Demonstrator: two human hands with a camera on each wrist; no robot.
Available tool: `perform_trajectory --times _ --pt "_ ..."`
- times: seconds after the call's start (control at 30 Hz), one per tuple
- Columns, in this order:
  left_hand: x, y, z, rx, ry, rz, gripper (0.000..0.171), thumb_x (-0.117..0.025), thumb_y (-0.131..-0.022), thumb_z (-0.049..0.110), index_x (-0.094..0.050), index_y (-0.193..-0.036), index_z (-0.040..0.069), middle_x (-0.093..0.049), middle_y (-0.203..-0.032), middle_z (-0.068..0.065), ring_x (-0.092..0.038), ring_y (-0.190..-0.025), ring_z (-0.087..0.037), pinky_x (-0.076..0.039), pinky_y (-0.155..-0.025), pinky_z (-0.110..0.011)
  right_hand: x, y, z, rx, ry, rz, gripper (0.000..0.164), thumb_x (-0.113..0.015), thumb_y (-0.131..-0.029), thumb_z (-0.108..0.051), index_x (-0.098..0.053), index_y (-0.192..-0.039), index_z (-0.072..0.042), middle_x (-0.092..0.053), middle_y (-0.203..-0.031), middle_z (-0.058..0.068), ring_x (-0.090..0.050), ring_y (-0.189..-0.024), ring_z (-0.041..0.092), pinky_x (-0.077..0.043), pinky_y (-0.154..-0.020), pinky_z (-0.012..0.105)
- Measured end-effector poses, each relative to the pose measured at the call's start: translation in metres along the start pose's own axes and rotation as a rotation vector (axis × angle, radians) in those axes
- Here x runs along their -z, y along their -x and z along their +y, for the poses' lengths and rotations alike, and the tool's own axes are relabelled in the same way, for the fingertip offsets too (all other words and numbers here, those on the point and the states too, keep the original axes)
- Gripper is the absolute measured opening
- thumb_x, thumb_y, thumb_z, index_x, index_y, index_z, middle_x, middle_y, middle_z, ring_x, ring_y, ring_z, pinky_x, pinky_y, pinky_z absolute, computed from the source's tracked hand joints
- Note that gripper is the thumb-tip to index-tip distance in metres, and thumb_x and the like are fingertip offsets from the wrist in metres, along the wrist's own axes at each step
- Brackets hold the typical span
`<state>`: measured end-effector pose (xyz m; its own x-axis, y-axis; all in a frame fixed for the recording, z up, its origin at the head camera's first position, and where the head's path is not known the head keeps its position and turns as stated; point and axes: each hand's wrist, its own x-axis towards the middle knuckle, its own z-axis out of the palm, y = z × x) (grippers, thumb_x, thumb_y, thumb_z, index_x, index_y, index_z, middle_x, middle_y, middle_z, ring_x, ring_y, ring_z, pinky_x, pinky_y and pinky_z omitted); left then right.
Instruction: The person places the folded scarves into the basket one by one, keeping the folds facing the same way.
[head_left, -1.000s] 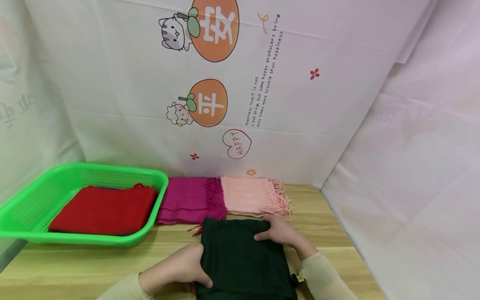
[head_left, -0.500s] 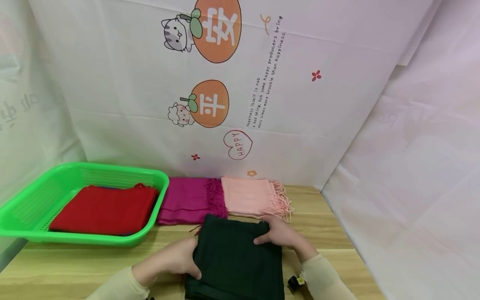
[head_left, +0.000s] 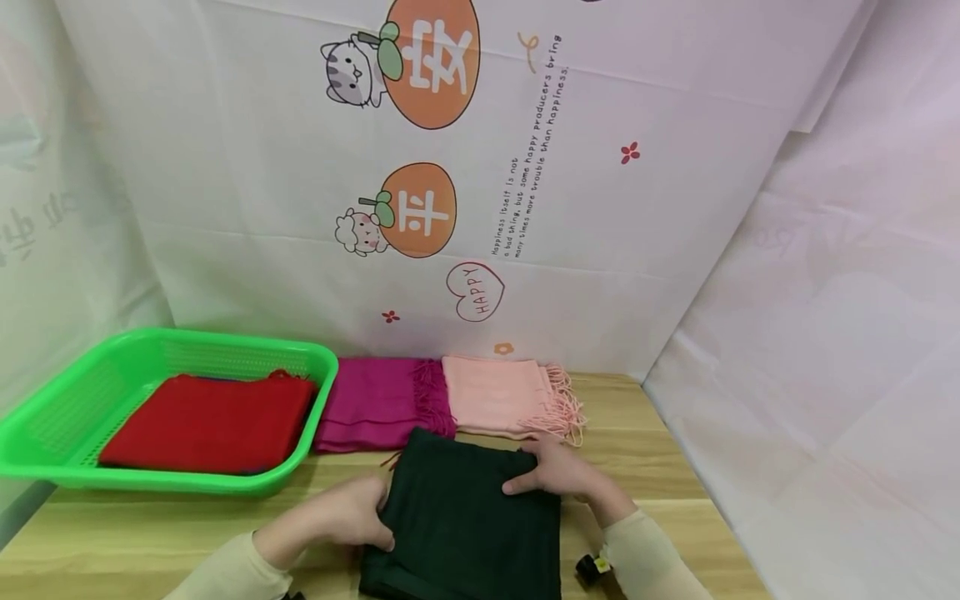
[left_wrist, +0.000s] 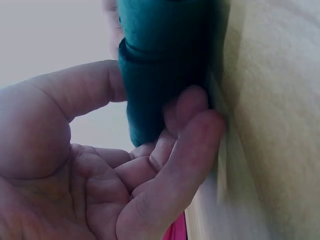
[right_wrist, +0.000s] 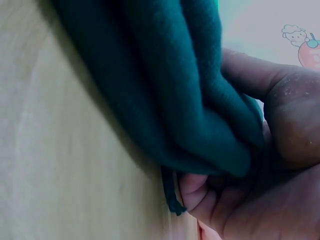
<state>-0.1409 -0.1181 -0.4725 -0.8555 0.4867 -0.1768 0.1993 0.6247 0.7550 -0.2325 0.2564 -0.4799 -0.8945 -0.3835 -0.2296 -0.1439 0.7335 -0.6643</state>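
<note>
A folded dark green scarf (head_left: 468, 517) lies at the front of the wooden table between both hands. At its left edge my left hand (head_left: 352, 510) grips it, thumb on top and fingers under the side. In the left wrist view those fingers (left_wrist: 175, 165) curl beneath the folded layers of the scarf (left_wrist: 160, 65), close to the tabletop. My right hand (head_left: 558, 468) holds the far right corner, its thumb pressed on the upper face. The right wrist view shows several thick folds of the scarf (right_wrist: 170, 100) between that thumb (right_wrist: 250, 72) and the fingers below.
A green plastic basket (head_left: 296, 450) with a folded red scarf (head_left: 213, 425) inside stands at the left. Behind the green scarf lie a folded magenta scarf (head_left: 371, 404) and a pink fringed scarf (head_left: 495, 396), along the printed white backdrop (head_left: 570, 308).
The green scarf has shifted a little to the left and turned slightly, its left edge moving along with my left hand. My right hand keeps its hold on the far right corner.
</note>
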Motion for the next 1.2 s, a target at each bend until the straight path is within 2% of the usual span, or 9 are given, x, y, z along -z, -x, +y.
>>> perform_trajectory --times 0.13,0.27,0.33,0.43,0.5,0.6,0.8,1.03,1.2 --pt "-0.001 0.0 0.0 0.045 0.067 -0.019 0.052 -0.095 -0.079 0.015 -0.046 -0.063 0.017 -0.034 -0.059 0.009 -0.036 -0.054 -0.011 -0.032 -0.052 -0.026 -0.004 -0.001 -0.002 -0.005 -0.017 -0.004 0.09 -0.099 -0.086 -0.038 -0.059 -0.156 0.003 -0.055 -0.16 0.026 -0.056 -0.143 0.044 -0.048 -0.116 0.064" --pt "-0.003 -0.001 0.0 0.031 0.114 -0.013 0.032 -0.095 -0.081 0.013 -0.064 -0.077 0.01 -0.055 -0.07 0.004 -0.05 -0.066 -0.014 -0.043 -0.06 -0.029 -0.007 0.0 -0.003 -0.017 -0.049 -0.007 0.087 -0.099 -0.086 -0.034 -0.06 -0.154 0.005 -0.06 -0.155 0.025 -0.06 -0.139 0.043 -0.051 -0.113 0.064" --pt "-0.004 -0.002 0.001 0.028 0.135 -0.01 0.026 -0.095 -0.081 0.011 -0.069 -0.086 0.006 -0.063 -0.078 0.001 -0.056 -0.073 -0.017 -0.048 -0.064 -0.031 -0.008 0.0 -0.004 -0.023 -0.068 -0.006 0.085 -0.098 -0.087 -0.032 -0.06 -0.153 0.006 -0.061 -0.154 0.024 -0.06 -0.138 0.042 -0.051 -0.112 0.064" --pt "-0.004 -0.002 0.002 0.045 0.185 -0.012 0.03 -0.094 -0.081 0.006 -0.069 -0.098 0.003 -0.069 -0.09 -0.005 -0.063 -0.082 -0.021 -0.056 -0.066 -0.035 -0.01 0.0 -0.004 -0.029 -0.095 -0.002 0.085 -0.098 -0.087 -0.03 -0.059 -0.154 0.006 -0.059 -0.155 0.025 -0.059 -0.14 0.044 -0.051 -0.113 0.064" --pt "-0.004 -0.002 0.003 0.063 0.214 -0.016 0.032 -0.094 -0.081 0.004 -0.068 -0.101 0.003 -0.069 -0.093 -0.007 -0.066 -0.084 -0.022 -0.059 -0.062 -0.038 -0.01 0.0 -0.004 -0.034 -0.117 0.002 0.085 -0.097 -0.088 -0.029 -0.059 -0.155 0.005 -0.058 -0.157 0.026 -0.057 -0.142 0.045 -0.05 -0.114 0.065" --pt "-0.004 -0.003 0.003 0.061 0.256 -0.028 0.038 -0.093 -0.079 -0.001 -0.068 -0.109 0.001 -0.07 -0.101 -0.008 -0.067 -0.092 -0.023 -0.062 -0.069 -0.04 -0.011 -0.001 -0.003 -0.03 -0.162 0.009 0.083 -0.096 -0.089 -0.027 -0.058 -0.156 0.006 -0.056 -0.159 0.027 -0.056 -0.143 0.046 -0.049 -0.115 0.066" --pt "-0.005 -0.003 0.0 0.043 0.275 -0.053 0.055 -0.096 -0.076 -0.001 -0.067 -0.123 0.001 -0.07 -0.113 -0.006 -0.064 -0.106 -0.024 -0.058 -0.094 -0.043 -0.011 -0.001 -0.004 -0.025 -0.22 0.003 0.083 -0.095 -0.09 -0.024 -0.056 -0.156 0.008 -0.051 -0.162 0.029 -0.053 -0.146 0.046 -0.048 -0.116 0.066" --pt "-0.005 -0.002 -0.004 0.005 0.269 -0.054 0.057 -0.096 -0.079 0.002 -0.066 -0.127 0.0 -0.07 -0.12 -0.006 -0.063 -0.113 -0.026 -0.054 -0.101 -0.048 -0.012 -0.002 -0.004 -0.043 -0.248 -0.003 0.089 -0.097 -0.089 -0.024 -0.053 -0.159 0.007 -0.048 -0.165 0.028 -0.053 -0.146 0.044 -0.047 -0.117 0.065" --pt "-0.005 -0.003 -0.005 -0.007 0.287 -0.066 0.055 -0.093 -0.085 0.002 -0.064 -0.131 -0.002 -0.07 -0.124 -0.008 -0.063 -0.118 -0.028 -0.054 -0.103 -0.05 -0.012 -0.002 -0.002 -0.03 -0.241 0.0 0.085 -0.096 -0.089 -0.024 -0.056 -0.157 0.006 -0.046 -0.166 0.029 -0.053 -0.146 0.044 -0.048 -0.116 0.064"
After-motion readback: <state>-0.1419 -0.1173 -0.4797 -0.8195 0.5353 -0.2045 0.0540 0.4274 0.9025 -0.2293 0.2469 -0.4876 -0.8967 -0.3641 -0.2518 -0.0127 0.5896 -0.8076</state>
